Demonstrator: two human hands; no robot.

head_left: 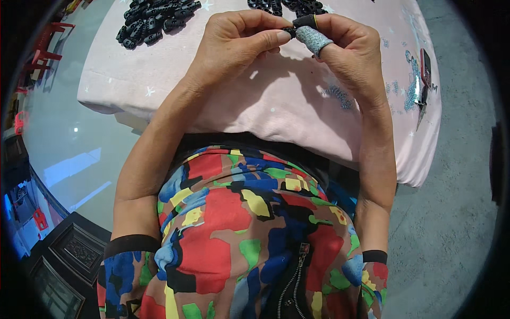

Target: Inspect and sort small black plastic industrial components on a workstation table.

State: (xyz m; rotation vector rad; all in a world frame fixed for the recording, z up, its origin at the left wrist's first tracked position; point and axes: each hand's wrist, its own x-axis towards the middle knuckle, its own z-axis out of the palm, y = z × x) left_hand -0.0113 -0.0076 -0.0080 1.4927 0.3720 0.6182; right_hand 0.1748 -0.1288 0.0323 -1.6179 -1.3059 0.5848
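Observation:
My left hand (234,45) and my right hand (356,53) meet over the far part of a pink-covered table (212,114). Between their fingertips they pinch a small black plastic part (290,32), mostly hidden by the fingers. A grey cloth cover (313,40) wraps my right thumb, and a black cover (305,21) sits on the right index finger. Beyond my left hand lies a heap of similar black plastic parts (149,24). Another heap of black parts (305,7) shows behind both hands, cut off by the upper edge.
Along the table's right side lie a dark, red-edged flat object (425,69) and a pointed metal tool (421,110). Red plastic chairs (45,53) stand on the floor at the far left. Dark carved panelled furniture (69,255) is at the lower left.

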